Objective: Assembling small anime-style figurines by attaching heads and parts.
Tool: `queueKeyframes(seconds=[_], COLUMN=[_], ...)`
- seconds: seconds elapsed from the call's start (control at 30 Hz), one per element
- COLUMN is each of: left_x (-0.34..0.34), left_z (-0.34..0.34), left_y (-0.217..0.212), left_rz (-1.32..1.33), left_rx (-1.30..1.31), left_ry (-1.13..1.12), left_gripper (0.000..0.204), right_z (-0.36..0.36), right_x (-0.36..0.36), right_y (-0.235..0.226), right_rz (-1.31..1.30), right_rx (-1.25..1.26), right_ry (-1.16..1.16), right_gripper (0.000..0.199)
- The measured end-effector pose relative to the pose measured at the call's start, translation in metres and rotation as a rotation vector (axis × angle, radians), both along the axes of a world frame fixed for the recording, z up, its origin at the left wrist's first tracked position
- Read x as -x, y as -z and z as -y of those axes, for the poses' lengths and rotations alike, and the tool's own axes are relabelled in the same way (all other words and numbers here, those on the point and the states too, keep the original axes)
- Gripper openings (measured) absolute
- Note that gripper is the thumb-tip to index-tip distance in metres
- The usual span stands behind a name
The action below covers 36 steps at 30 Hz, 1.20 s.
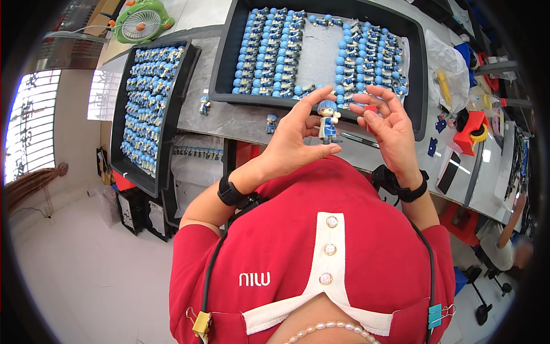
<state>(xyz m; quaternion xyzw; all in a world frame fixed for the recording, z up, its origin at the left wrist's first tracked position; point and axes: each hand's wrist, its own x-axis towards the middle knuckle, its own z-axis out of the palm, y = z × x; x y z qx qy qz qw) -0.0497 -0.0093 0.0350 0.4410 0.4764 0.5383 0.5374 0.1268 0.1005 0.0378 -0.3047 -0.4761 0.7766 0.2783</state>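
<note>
My left hand [292,129] grips a small figurine [327,121] with blue hair and a blue-and-white outfit, upright between thumb and fingers, its front toward me. Just to the right, my right hand [389,123] is raised with fingers curled and a small red piece [371,108] between thumb and fingertips; its exact kind is too small to tell. Behind both hands lies a large black tray [220,74] with rows of similar figurines [263,54]. Two loose figurines, one standing figurine [204,105] and another figurine [271,123], are on the table left of my hands.
A second black tray [166,123] full of figurines stands at the left, near a green fan [140,26]. A pen [359,139] lies by the large tray's front edge. On the right are a red tape dispenser [471,131], a dark phone-like slab [449,172] and plastic bags [447,63].
</note>
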Motion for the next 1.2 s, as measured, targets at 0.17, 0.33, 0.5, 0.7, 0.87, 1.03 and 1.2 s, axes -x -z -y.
queueKeyframes(seconds=[0.17,0.33,0.5,0.7,0.87,1.03,1.2], left_x=[0.001,0.000,-0.001,-0.002,-0.003,-0.003,-0.003], left_z=[0.001,0.002,0.002,0.000,0.000,0.001,0.002], left_y=[0.002,0.001,-0.003,-0.001,0.000,-0.002,-0.004], left_rz=[-0.143,-0.209,0.229,0.335,0.353,0.363,0.350], left_rx=[-0.036,-0.075,-0.052,-0.025,-0.021,-0.006,0.021], left_ry=[0.007,0.029,0.017,0.003,0.000,-0.015,-0.015], left_gripper=[0.090,0.091,0.082,0.087,0.086,0.086,0.086], right_z=[0.006,0.003,-0.002,0.011,0.013,0.011,0.012], right_x=[0.000,0.005,-0.003,0.003,0.006,0.005,0.008], right_y=[-0.012,-0.008,-0.004,-0.009,-0.008,-0.007,-0.008], right_rz=[-0.041,-0.073,0.028,0.026,0.029,0.025,0.011], right_rx=[-0.067,-0.076,-0.128,-0.056,-0.057,-0.047,-0.038], right_ry=[-0.069,-0.172,-0.116,-0.282,-0.284,-0.298,-0.276], right_gripper=[0.032,0.026,0.023,0.020,0.018,0.017,0.018])
